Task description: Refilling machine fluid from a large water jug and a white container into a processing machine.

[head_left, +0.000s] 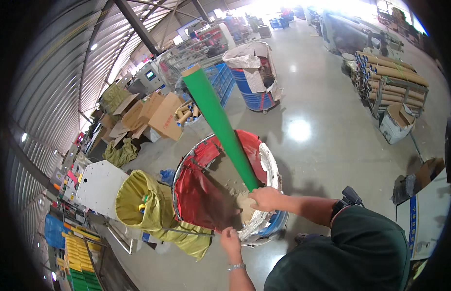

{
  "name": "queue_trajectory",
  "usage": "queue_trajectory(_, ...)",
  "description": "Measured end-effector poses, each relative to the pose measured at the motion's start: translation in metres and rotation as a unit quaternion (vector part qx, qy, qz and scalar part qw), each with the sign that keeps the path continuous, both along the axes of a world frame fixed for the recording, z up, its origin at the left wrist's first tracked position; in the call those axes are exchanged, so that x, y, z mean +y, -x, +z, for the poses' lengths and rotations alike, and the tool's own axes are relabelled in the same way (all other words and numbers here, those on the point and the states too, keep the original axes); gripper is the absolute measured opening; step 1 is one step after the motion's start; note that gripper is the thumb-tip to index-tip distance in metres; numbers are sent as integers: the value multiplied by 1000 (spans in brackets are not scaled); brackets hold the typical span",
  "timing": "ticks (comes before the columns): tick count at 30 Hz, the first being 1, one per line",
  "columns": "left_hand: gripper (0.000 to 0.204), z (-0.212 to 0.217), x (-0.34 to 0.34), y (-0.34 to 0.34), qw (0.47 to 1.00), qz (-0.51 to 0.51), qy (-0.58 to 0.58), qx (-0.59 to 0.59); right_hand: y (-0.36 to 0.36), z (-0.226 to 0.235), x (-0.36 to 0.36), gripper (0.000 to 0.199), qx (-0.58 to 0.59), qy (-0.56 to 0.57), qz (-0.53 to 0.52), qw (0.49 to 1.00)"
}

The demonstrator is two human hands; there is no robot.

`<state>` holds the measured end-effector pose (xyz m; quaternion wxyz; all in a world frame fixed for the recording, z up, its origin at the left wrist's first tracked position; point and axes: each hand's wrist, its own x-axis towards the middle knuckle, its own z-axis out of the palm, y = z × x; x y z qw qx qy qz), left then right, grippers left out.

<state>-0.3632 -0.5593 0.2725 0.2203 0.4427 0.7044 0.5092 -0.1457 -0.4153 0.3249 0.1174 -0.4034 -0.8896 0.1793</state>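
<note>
A long green roll (pixel 220 123) with a brown core end stands tilted over a drum lined with red sheet (pixel 201 194). My right hand (pixel 267 199) is closed around the lower end of this roll at the drum's near right rim. My left hand (pixel 230 241) is at the near edge of the drum, its fingers curled together; what they hold, if anything, is hidden. A thin dark rod (pixel 189 232) ends close to these fingers. Pale powder and lumps (pixel 233 186) lie inside the drum, whose rim is wrapped in ragged white material (pixel 270 169).
Left of the drum stands an open yellow woven sack (pixel 148 199). Beyond are cardboard boxes (pixel 157 114), short tubes (pixel 186 114) and a blue drum (pixel 254 89) with a white liner. A rack of long cardboard tubes (pixel 390 80) stands far right, beside a white bag (pixel 398 121).
</note>
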Motion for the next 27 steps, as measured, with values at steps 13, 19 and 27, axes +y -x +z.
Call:
queue_trajectory(13, 20, 0, 2, -8, 995, 28, -57, -72, -3, 15, 1, 41, 1, 14, 13, 1000)
queue_trajectory(19, 22, -9, 2, -5, 996, 31, -67, -53, -3, 17, -2, 37, 17, 7, 5, 1000)
queue_trajectory(27, 21, -2, 1, -8, 996, 25, -67, -50, -3, 19, -3, 37, 12, 7, -7, 1000)
